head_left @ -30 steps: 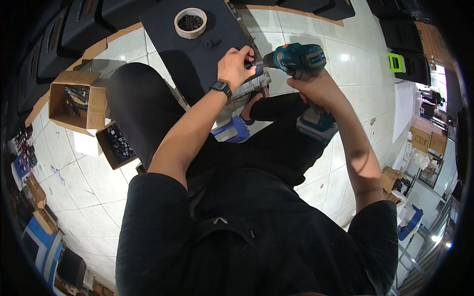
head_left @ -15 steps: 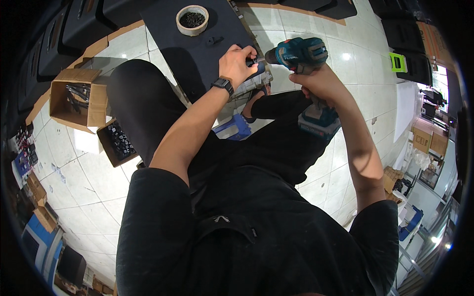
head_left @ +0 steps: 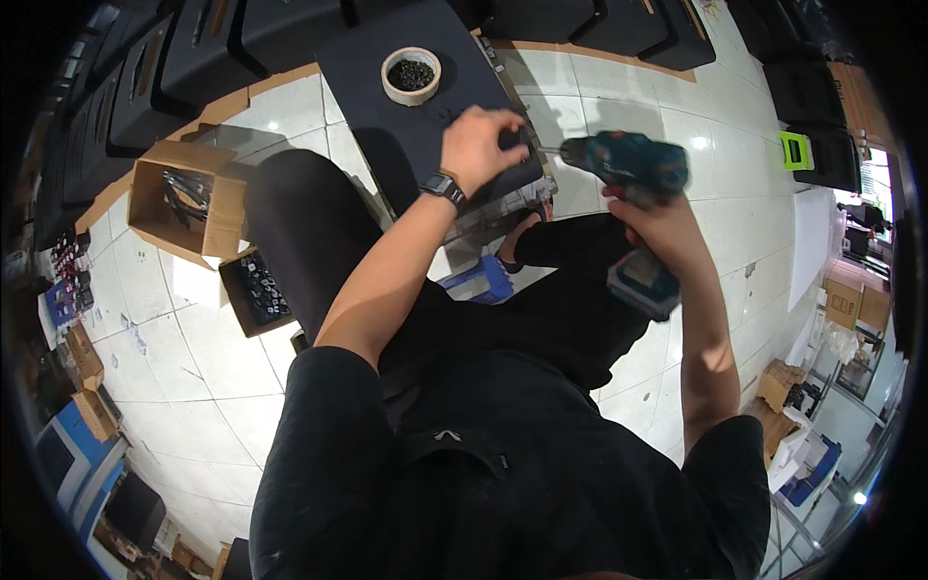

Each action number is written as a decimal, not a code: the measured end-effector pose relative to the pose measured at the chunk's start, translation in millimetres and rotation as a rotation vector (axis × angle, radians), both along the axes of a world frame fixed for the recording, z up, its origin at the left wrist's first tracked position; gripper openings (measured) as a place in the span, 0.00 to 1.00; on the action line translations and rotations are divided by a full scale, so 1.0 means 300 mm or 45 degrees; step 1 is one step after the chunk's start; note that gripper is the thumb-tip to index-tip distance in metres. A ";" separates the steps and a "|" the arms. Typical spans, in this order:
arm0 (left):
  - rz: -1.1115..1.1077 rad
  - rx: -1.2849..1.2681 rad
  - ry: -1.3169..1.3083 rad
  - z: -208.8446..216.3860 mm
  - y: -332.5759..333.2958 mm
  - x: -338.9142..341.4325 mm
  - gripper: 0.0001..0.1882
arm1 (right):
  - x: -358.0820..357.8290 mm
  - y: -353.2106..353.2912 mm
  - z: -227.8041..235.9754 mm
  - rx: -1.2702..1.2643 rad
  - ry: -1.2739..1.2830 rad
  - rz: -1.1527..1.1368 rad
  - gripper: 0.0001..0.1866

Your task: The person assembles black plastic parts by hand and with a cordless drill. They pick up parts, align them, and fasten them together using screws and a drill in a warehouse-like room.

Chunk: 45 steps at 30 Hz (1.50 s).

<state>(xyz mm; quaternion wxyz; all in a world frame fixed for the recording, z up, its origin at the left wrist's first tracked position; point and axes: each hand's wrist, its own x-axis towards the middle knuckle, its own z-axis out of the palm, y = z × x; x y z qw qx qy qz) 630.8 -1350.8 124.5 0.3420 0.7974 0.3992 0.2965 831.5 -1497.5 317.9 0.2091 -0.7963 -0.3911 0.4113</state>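
My right hand (head_left: pixel 662 227) is wrapped round the grip of a teal and black cordless drill (head_left: pixel 633 166), blurred by motion. Its chuck and thin bit point left at my left hand (head_left: pixel 478 150), a short gap away. That hand is at the right edge of a black-topped bench (head_left: pixel 387 135), its thumb and forefinger curled round a small black part (head_left: pixel 514 138). The part is hard to tell from the dark top. Beyond the hand stands a round pale bowl (head_left: pixel 412 97) of small dark screws. Another little black piece (head_left: pixel 447 114) lies partly hidden by my fingers.
At left, an open cardboard box (head_left: pixel 159 217) contains dark parts. A black bin (head_left: pixel 232 295) of small pieces stands next to my knee. A blue plastic object (head_left: pixel 493 280) lies below the bench. Large black cases (head_left: pixel 290 39) line the far side.
The drill has swung back, away from my left hand, and its bit now shows. My left fingers have shifted slightly. The whole view has moved, with things appearing lower and further right.
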 end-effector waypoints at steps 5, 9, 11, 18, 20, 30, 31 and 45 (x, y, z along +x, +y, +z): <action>0.574 0.109 0.086 0.088 0.328 -0.219 0.09 | 0.048 -0.168 0.058 0.247 0.203 -0.196 0.15; 0.459 0.207 0.666 0.014 0.408 -0.217 0.10 | 0.047 -0.258 0.071 0.308 0.250 -0.354 0.14; 0.490 0.199 0.806 0.012 0.423 -0.194 0.10 | 0.046 -0.288 0.054 0.343 0.312 -0.435 0.13; 0.429 0.304 0.812 0.012 0.427 -0.180 0.10 | 0.040 -0.352 0.006 0.354 0.387 -0.391 0.15; 0.444 0.299 0.632 0.009 0.444 -0.206 0.11 | 0.027 -0.356 -0.002 0.380 0.439 -0.352 0.19; 0.374 -0.765 -0.766 0.047 0.183 -0.449 0.07 | -0.164 -0.273 -0.081 0.354 0.523 -0.011 0.22; 0.393 -0.956 -0.967 0.063 0.103 -0.448 0.05 | -0.194 -0.262 -0.085 0.325 0.528 0.000 0.22; 0.367 -1.559 -1.389 0.045 -0.162 -0.559 0.11 | -0.340 -0.213 -0.265 0.473 0.303 0.423 0.20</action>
